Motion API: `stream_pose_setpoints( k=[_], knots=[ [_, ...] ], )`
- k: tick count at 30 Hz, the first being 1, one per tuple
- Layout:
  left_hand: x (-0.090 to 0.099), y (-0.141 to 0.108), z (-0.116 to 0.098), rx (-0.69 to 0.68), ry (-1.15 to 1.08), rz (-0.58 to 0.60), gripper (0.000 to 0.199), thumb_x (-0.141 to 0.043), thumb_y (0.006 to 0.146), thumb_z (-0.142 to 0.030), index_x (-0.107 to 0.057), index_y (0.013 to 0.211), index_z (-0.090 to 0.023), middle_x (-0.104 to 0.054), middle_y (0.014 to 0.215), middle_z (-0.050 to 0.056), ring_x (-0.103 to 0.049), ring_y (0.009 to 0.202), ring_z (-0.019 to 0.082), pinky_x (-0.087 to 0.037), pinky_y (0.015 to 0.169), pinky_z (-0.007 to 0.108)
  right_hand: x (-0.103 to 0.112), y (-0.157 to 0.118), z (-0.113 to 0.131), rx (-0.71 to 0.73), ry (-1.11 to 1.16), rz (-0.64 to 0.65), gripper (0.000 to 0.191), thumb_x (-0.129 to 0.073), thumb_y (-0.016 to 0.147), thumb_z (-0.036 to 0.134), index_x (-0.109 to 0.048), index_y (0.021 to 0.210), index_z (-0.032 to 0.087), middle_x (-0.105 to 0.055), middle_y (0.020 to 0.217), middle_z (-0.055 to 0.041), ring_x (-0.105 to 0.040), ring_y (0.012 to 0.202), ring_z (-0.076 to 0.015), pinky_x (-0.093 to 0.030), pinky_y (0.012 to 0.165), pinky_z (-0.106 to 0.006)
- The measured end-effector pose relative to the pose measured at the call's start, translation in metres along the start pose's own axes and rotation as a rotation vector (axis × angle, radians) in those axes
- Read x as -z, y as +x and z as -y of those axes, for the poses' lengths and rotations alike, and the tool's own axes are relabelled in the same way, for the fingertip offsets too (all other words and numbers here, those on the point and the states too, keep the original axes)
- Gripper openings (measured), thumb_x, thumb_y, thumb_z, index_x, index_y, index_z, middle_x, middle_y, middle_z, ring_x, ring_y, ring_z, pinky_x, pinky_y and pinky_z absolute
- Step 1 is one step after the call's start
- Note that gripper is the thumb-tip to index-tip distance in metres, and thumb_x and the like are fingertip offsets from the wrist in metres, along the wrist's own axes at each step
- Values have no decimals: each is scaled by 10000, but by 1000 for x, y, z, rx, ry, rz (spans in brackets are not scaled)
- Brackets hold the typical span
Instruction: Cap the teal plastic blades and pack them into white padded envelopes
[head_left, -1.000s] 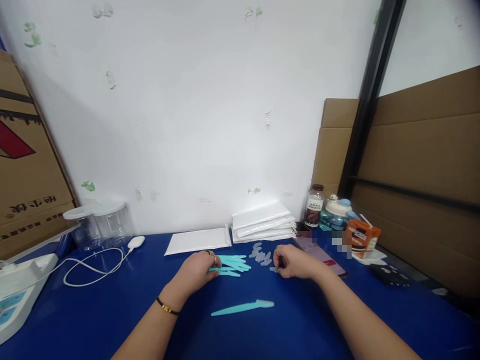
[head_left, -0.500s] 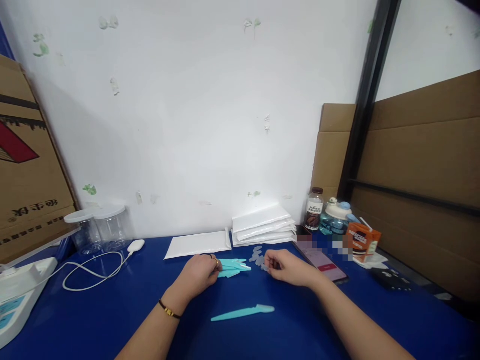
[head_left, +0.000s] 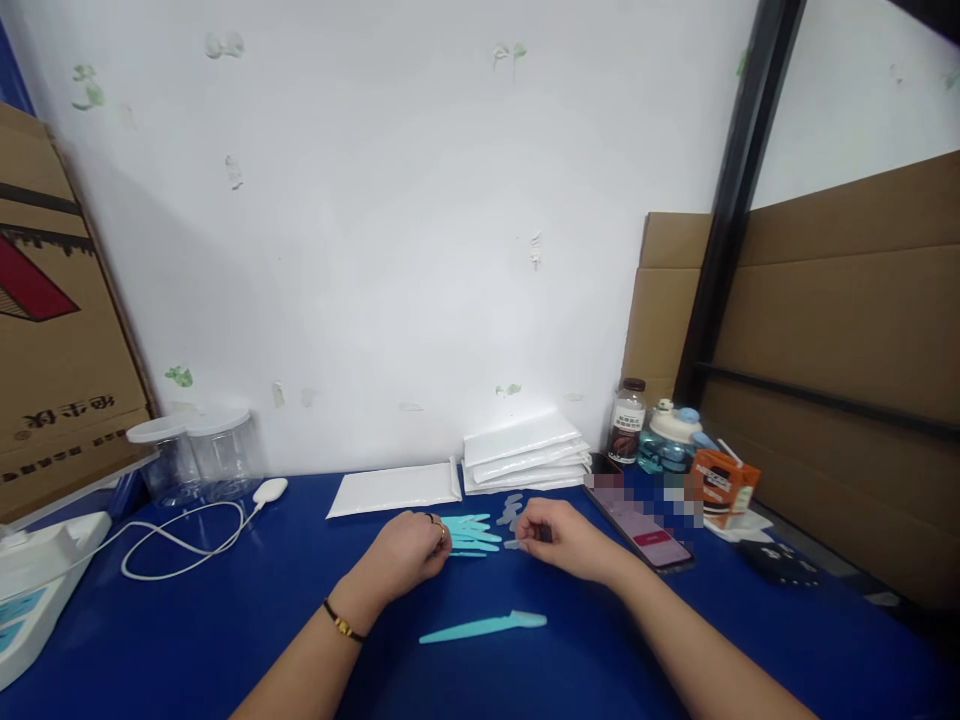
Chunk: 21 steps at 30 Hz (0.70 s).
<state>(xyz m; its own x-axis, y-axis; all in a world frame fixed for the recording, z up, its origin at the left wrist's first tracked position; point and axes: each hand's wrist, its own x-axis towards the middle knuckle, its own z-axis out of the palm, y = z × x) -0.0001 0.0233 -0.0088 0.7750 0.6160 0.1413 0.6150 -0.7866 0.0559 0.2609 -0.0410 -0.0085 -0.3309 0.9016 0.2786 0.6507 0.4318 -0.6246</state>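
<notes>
On blue smooth-topped table (head_left: 600, 640), near centre: slim turquoise plastic stick with pale tapered end (head_left: 484, 627), lying flat, well apart from both hands. Farther back: left hand (head_left: 411, 550), fingers curled together at fanned bundle of thin turquoise plastic sticks (head_left: 474, 536); firmness of clamp cannot be told. To right: right hand (head_left: 553, 535), thumb and fingertips together at small translucent oblong piece (head_left: 514, 545); closure on it unclear. Beyond: stack of flat white glossy-edged packets (head_left: 525, 450).
</notes>
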Motion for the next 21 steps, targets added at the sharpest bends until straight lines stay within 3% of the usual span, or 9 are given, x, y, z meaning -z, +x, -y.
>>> stream_pose_setpoints(
  k=[7,15,21],
  knots=[
    [-4,2,-5,-18,-74,9,179,-435,774,-214,-611,751,-202,-630,728,29,-560,700,152,-366,612,229,-21,7,-7,-16,-1,14,51,-619,705,167,-668,718,173,-574,714,-12,-531,589,-105,-410,534,-197],
    [-5,3,-4,-35,-106,15,175,-440,793,-226,-612,769,-206,-634,742,18,-557,699,147,-347,607,227,-31,13,-5,-18,-1,30,60,-624,690,168,-679,713,179,-591,688,-5,-532,568,-98,-402,520,-189],
    [-6,3,-25,-75,-236,29,185,-436,812,-211,-615,768,-207,-646,772,2,-557,722,135,-352,638,214,-30,9,5,-16,69,112,67,-652,670,209,-694,700,167,-608,653,-4,-540,551,-103,-399,510,-192]
  ],
)
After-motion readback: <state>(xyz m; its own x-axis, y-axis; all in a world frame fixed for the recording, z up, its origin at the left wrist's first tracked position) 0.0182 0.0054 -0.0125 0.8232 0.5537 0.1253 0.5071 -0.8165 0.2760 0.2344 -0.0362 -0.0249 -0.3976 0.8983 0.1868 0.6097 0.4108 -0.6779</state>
